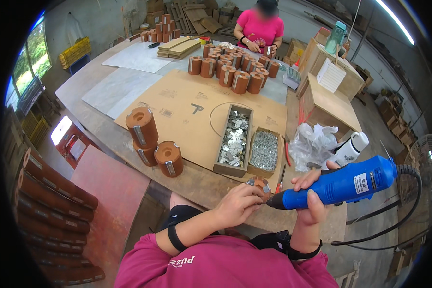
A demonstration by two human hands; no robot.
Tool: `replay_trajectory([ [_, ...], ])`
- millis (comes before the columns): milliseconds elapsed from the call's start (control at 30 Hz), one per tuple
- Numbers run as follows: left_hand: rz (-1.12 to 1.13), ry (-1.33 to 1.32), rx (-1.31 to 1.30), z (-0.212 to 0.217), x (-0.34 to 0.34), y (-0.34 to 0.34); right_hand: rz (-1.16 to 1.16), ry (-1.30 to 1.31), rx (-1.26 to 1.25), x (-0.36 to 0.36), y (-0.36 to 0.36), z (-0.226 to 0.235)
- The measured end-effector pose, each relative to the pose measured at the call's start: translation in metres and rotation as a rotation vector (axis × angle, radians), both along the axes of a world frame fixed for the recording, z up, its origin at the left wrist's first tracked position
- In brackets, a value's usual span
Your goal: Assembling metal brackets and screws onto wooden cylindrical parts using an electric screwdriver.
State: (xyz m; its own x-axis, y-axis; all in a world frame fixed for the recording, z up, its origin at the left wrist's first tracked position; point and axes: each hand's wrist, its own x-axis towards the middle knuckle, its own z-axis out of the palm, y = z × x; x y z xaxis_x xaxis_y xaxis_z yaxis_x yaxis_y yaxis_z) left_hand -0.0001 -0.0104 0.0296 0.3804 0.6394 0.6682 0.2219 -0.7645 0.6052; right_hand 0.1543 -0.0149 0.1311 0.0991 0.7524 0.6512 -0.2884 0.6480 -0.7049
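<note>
My right hand (312,197) is wrapped round a blue electric screwdriver (341,185), held nearly level with its black nose pointing left. That nose meets a brown wooden cylinder (258,182) near the table's front edge. My left hand (239,205) grips the cylinder from the left, its fingers close to the tool's tip. The bit and any screw are hidden. Beyond stand a long box of small metal plates (234,137) and a shorter box of screws (264,151). Left of these are a brown cylinder with a hole in its top (168,158) and a stack of two more (142,127).
Cardboard (177,105) covers the table's middle, with a small dark metal piece (196,109) on it. Many brown cylinders (240,81) crowd the far side, before a person in pink (260,31). A plastic bag (312,144) and white bottle (353,148) stand right; a black cable (413,206) loops below.
</note>
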Motion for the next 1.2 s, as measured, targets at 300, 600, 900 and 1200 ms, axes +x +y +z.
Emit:
replay_trajectory([
  [300, 0.031, 0.028, 0.004, -0.001, 0.001, -0.003, 0.094, -0.012, -0.008, 0.003, 0.003, -0.002],
  [600, 0.075, 0.117, -0.028, -0.001, -0.004, 0.009, 0.040, -0.095, 0.022, -0.003, 0.021, -0.004],
  [900, 0.085, 0.172, -0.099, -0.009, -0.003, 0.009, -0.039, -0.218, -0.023, -0.009, 0.025, -0.011],
  [1200, 0.103, 0.185, -0.104, -0.017, -0.001, 0.008, -0.045, -0.178, -0.023, -0.012, 0.025, -0.020],
])
